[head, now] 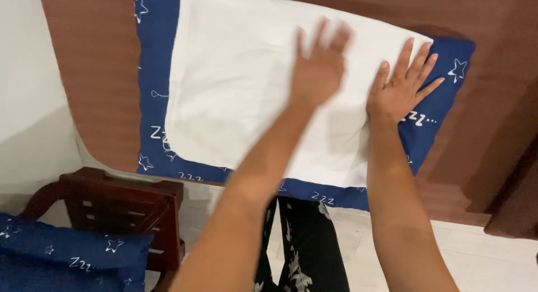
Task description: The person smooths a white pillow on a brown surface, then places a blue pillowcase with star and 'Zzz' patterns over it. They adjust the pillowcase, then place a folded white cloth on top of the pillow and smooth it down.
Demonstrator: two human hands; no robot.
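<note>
Both hands lay flat with fingers spread, the left hand [318, 68] and right hand [400, 87] pressing the white pillow [235, 84] on the blue case [154, 56]; smoothing outward evenly would likely suit.

We have one view, from our head, looking steeply down and forward, close over the brown bed [95, 68], its near edge crossing the frame.
</note>
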